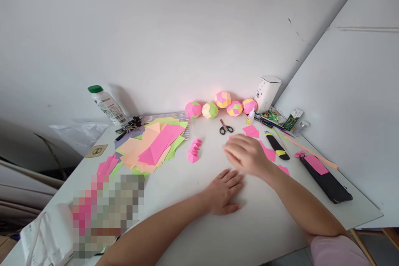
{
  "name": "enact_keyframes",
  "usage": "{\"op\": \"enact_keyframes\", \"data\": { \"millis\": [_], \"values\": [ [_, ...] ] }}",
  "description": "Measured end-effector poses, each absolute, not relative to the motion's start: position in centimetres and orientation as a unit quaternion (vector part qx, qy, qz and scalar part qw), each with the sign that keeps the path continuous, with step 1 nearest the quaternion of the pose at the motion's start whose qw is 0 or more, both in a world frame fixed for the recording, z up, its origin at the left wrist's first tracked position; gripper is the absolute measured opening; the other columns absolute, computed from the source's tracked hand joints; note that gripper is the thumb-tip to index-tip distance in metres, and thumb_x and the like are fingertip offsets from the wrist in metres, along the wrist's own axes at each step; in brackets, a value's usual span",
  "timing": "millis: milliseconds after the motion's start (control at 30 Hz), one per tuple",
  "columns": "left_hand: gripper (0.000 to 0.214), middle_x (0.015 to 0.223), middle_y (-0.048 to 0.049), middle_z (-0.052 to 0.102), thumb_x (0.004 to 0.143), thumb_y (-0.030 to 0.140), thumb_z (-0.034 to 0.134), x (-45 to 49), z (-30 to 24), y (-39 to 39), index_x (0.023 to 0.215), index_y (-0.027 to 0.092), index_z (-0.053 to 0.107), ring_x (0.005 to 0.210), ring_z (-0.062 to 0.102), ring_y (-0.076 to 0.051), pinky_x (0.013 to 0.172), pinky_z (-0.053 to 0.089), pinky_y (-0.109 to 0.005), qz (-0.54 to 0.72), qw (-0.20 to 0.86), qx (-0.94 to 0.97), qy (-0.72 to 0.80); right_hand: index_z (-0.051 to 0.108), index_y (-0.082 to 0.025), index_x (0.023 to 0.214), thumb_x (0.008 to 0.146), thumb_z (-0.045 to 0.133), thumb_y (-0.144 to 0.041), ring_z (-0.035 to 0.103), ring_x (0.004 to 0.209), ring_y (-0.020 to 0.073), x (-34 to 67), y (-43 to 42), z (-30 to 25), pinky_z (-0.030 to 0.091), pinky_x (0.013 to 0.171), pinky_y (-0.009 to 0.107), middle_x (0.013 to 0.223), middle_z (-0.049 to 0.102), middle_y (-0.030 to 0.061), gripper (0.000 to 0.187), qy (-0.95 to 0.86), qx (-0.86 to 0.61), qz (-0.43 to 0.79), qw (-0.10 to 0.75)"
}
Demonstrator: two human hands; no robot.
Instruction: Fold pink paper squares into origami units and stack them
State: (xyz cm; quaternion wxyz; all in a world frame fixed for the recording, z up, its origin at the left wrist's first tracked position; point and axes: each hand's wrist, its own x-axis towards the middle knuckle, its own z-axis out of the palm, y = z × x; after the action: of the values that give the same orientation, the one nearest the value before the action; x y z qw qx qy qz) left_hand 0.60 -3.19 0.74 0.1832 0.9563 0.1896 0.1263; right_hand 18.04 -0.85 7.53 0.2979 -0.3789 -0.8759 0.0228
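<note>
My left hand (225,192) lies flat on the white table with its fingers stretched out, palm down and holding nothing. Just above and to the right of it, my right hand (245,154) is lifted off the surface, slightly blurred, its fingers curled in. Whatever those fingers may hold is hidden. Small pink paper pieces (267,151) lie beside and behind the right hand. A row of folded pink paper units (194,150) stands to the left of the hands. Black-handled scissors (225,127) rest open behind the right hand.
Several folded paper balls (210,110) line the wall, near a small glue bottle (250,116). Coloured paper sheets (162,145) spread at left by a green-capped bottle (107,106) and keys (132,125). A utility knife (277,146) and black pouch (326,181) lie at right.
</note>
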Motion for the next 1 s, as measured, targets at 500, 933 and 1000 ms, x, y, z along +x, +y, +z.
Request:
{"op": "enact_keyframes", "data": {
  "millis": [500,933,1000],
  "values": [
    [0.033,0.092,-0.0086,0.067,0.087,0.041,0.044,0.5,1.1,-1.3,0.087,0.017,0.067,0.085,0.059,-0.019,0.079,0.046,-0.032,0.282,0.589,0.699,0.290,0.066,-0.014,0.080,0.084,0.051,-0.015,0.057,0.101,0.0235,22.8,6.6,2.3,0.045,0.089,0.035,0.099,0.065,0.0124,0.016,-0.857,-0.507,-0.024,0.089],
    [0.032,0.088,-0.0060,0.067,0.082,0.044,0.052,-0.2,2.1,-0.6,0.080,0.017,0.069,0.092,0.057,-0.020,0.089,0.040,-0.032,0.291,0.689,0.585,0.314,0.065,-0.018,0.072,0.085,0.054,-0.020,0.060,0.091,0.0209,23.7,7.0,2.7,0.047,0.078,0.031,0.089,0.067,0.0075,0.017,-0.853,-0.504,0.041,0.133],
    [0.032,0.089,-0.0061,0.067,0.082,0.044,0.052,-0.2,2.1,-0.6,0.080,0.017,0.069,0.092,0.057,-0.021,0.089,0.040,-0.033,0.289,0.689,0.585,0.314,0.065,-0.017,0.074,0.086,0.053,-0.019,0.060,0.091,0.0209,23.7,6.9,2.9,0.047,0.078,0.032,0.091,0.067,0.0080,0.017,-0.852,-0.505,0.044,0.132]
  ]
}}
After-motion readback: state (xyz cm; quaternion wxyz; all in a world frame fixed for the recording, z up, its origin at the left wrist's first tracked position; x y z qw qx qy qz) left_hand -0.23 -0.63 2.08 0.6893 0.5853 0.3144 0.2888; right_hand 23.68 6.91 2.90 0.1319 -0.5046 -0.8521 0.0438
